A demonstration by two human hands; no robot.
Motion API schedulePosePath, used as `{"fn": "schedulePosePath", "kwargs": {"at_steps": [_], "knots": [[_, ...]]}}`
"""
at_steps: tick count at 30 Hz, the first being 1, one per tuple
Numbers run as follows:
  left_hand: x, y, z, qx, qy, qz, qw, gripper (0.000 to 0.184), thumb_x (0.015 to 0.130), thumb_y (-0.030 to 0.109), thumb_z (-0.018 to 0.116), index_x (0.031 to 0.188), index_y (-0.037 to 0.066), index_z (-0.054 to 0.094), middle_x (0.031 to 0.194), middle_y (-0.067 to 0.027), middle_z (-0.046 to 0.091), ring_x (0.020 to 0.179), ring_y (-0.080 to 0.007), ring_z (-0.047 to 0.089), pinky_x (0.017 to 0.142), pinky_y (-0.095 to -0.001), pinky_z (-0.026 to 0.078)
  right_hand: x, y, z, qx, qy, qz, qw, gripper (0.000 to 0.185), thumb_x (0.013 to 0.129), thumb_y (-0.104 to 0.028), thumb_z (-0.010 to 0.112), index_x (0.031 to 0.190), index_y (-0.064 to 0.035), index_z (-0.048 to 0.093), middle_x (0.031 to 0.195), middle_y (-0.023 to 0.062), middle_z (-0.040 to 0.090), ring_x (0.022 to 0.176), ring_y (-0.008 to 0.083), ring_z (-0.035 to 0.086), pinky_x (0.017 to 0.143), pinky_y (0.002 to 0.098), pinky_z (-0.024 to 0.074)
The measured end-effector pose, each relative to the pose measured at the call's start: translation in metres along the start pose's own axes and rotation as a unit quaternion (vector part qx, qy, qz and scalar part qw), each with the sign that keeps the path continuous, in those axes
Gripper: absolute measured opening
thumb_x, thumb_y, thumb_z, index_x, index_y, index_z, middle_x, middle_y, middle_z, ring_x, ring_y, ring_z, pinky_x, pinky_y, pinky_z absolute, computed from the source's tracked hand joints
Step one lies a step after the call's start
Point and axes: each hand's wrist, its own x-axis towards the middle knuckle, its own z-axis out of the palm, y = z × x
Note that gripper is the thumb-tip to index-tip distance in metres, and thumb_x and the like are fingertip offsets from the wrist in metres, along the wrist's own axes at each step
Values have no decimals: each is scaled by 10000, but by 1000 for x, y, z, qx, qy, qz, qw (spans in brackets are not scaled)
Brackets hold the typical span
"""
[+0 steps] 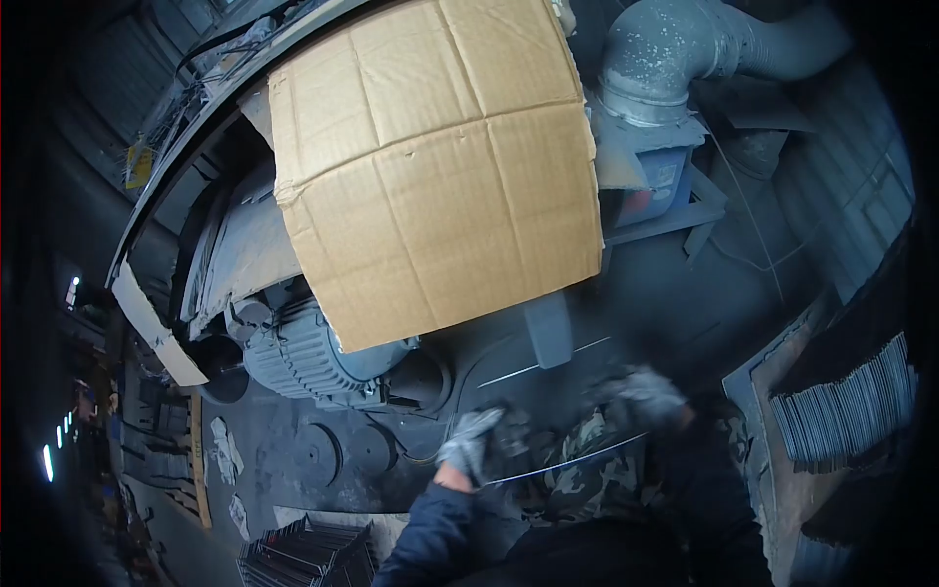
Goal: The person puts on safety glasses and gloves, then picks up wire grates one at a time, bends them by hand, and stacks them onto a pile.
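Observation:
My left hand, in a grey work glove, is closed at the left end of a thin, bright metal strip. The strip runs across my lap in front of camouflage-patterned trousers. My right hand, gloved too, is near the strip's right end, above it. Motion smears its fingers, so its grip cannot be made out. Beyond both hands hangs a large creased cardboard sheet, covering part of a machine. A ribbed electric motor shows under its lower left edge.
A stack of thin metal plates stands at the right on a worn support. Black metal frames lie at the lower left. A thick duct rises at upper right. Round discs lie on the floor near the motor.

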Motion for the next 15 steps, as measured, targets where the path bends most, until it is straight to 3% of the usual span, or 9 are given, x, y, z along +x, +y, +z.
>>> {"fn": "schedulePosePath", "kwargs": {"at_steps": [1, 3, 4, 6, 8, 9, 10, 12, 15], "knots": [[-11, 5, -20, -18, 3, 17, 1000, 375, 969, 166, 647, 1308, 12, 603, 1152, -159, 712, 979, -323, 717, 844, -487, 602, 13, -9, 6, -123, -12, -33, 992, 419, 1005, -168, 582, 1418, -102, 592, 1478, 74, 579, 1268, 248, 606, 1096, 412, 460], [-28, 8, -49, -34, 15, 73, 997, 381, 961, 160, 651, 1315, 26, 608, 1166, -159, 708, 1010, -342, 715, 881, -547, 601, 37, -48, 15, 11, -56, 97, 994, 409, 1040, -191, 507, 1433, -104, 581, 1501, 78, 561, 1321, 243, 566, 1129, 396, 421], [-27, 5, -71, -67, 34, 55, 996, 411, 955, 151, 647, 1341, 17, 596, 1182, -158, 705, 1028, -352, 714, 898, -579, 593, 49, -67, 20, 71, -65, 165, 982, 408, 1058, -203, 470, 1440, -105, 575, 1512, 80, 552, 1348, 240, 546, 1146, 388, 401], [-30, 7, -60, -50, 25, 59, 997, 388, 954, 149, 653, 1316, 16, 607, 1175, -163, 706, 1005, -348, 716, 864, -565, 602, 47, -59, 20, 73, -66, 130, 987, 429, 1082, -250, 434, 1464, -86, 540, 1534, 114, 518, 1339, 231, 552, 1116, 419, 442], [-15, 2, -45, -24, -38, 27, 999, 402, 983, 146, 593, 1352, -15, 599, 1210, -164, 705, 1063, -319, 706, 926, -498, 584, 34, -54, 13, 74, -63, 112, 989, 433, 1083, -266, 432, 1461, -81, 535, 1529, 129, 513, 1321, 230, 562, 1090, 431, 470], [-2, -1, -30, -13, -32, -7, 999, 414, 985, 173, 618, 1366, 11, 592, 1171, -147, 714, 1041, -313, 711, 881, -523, 589, 18, -52, 2, 85, -59, 116, 988, 424, 1072, -259, 447, 1445, -85, 548, 1514, 126, 524, 1307, 233, 570, 1080, 427, 477], [2, 2, 10, 37, 2, -33, 999, 416, 984, 189, 644, 1364, 28, 594, 1130, -134, 721, 986, -304, 723, 832, -499, 600, -1, -52, -11, 114, -45, 146, 982, 414, 1061, -252, 462, 1429, -89, 560, 1499, 124, 536, 1294, 236, 577, 1070, 423, 484], [33, -18, 45, 16, -81, -33, 996, 381, 996, 165, 641, 1341, 9, 599, 1112, -142, 730, 925, -285, 735, 773, -431, 617, -40, -55, -36, 202, -5, 214, 956, 396, 1039, -239, 492, 1397, -98, 585, 1468, 118, 559, 1266, 243, 593, 1049, 415, 499], [53, -33, 74, 1, -113, -47, 992, 361, 997, 173, 643, 1323, 24, 608, 1136, -144, 722, 947, -283, 718, 804, -430, 601, -81, -60, -59, 359, 80, 262, 892, 369, 1006, -218, 537, 1349, -110, 622, 1421, 111, 593, 1226, 253, 615, 1019, 403, 520]]}}
